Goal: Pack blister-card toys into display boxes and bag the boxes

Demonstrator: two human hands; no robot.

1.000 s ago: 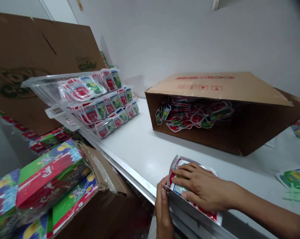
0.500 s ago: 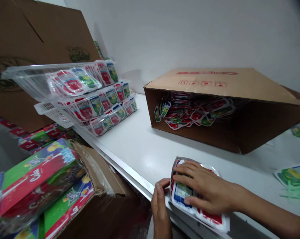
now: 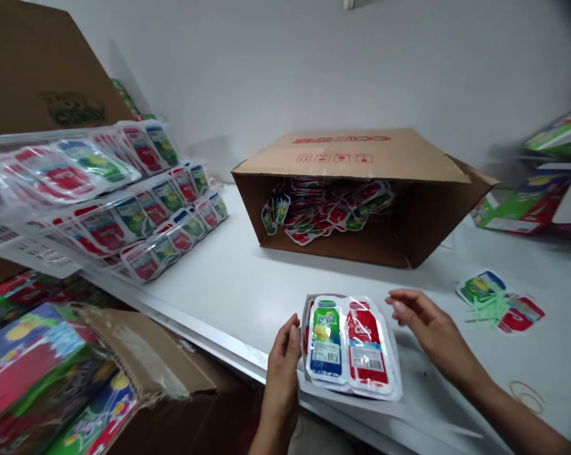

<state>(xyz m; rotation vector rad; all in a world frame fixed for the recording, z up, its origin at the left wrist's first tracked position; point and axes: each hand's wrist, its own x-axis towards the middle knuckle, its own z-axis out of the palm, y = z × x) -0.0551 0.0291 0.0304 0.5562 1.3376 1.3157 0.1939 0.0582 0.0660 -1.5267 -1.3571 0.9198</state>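
Stack of twin-bottle packets (green, red), flat at table edge

Plain white wall runs across the back from 10 to 2 o'clock, evenly lit, with soft shadows behind what stands against it. White surface fills the middle ground; its pale front edge runs diagonally from 9 toward 5 o'clock. Large brown cardboard panel leans at 10 o'clock. Floor not visible.
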